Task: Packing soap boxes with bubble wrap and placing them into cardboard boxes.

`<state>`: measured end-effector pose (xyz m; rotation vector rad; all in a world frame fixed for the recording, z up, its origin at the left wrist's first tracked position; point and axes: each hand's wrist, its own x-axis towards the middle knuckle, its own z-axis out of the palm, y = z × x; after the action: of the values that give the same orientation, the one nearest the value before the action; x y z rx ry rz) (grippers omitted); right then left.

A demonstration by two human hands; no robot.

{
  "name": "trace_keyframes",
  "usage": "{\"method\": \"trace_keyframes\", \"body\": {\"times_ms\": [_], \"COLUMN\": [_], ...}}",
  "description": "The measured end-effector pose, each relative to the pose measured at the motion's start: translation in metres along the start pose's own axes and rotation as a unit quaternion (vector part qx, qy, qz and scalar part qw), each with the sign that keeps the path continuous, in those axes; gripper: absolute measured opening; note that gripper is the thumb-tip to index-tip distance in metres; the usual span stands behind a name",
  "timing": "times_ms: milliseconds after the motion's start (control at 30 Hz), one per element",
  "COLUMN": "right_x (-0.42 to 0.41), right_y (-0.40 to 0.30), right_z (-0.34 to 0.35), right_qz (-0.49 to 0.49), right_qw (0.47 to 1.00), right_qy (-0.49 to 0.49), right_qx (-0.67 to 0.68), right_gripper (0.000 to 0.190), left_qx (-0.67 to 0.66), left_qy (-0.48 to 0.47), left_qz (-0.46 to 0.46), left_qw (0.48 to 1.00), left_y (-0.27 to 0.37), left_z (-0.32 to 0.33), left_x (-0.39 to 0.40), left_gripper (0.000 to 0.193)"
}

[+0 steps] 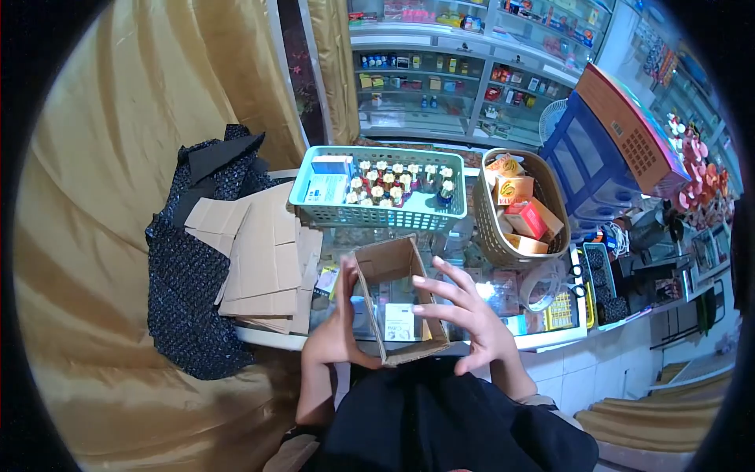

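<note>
An open-ended cardboard box sleeve [373, 312] stands opened out between my two hands, and the glass counter shows through it. My left hand [340, 330] rests along its left wall, thumb at the near lower edge. On the other side, my right hand [466, 312] is spread, its fingertips at the right wall; whether they touch it is hard to tell. Flattened cardboard pieces [265, 253] lie stacked to the left. Beyond the sleeve, a mint green plastic basket [377, 215] holds small bottles with flower-shaped caps and some boxes. A tan basket [489, 236] holds orange and red product boxes.
Black bubble wrap [183, 295] drapes over the counter's left end. A clear tape roll [540, 289] and scissors [578, 280] lie at the right. Blue plastic drawers [590, 159] stand beyond the tan basket, and glass display shelves [419, 88] line the back.
</note>
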<state>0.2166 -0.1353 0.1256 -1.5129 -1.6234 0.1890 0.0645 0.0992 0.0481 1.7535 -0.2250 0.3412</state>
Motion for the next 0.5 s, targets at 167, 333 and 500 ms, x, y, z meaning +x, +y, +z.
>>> {"method": "trace_keyframes", "body": {"times_ms": [167,333,500], "right_x": [0.003,-0.004,-0.023], "right_y": [0.000,0.002,0.012], "right_z": [0.003,0.000,-0.003], "right_qz": [-0.006,0.004,0.068], "right_qw": [1.000,0.997,0.987], "right_qy": [0.009,0.078,0.136], "right_qx": [-0.013,0.013,0.046], "right_gripper": [0.081,0.077,0.083], "left_qx": [0.222,0.252,0.261], "left_qy": [-0.005,0.015,0.035], "left_qz": [0.137,0.065,0.077], "left_qw": [0.965,0.965,0.962], "left_y": [0.052,0.062,0.026], "left_z": [-0.012,-0.011,-0.013], "left_x": [0.026,0.021,0.007], "left_gripper": [0.141,0.108,0.102]}}
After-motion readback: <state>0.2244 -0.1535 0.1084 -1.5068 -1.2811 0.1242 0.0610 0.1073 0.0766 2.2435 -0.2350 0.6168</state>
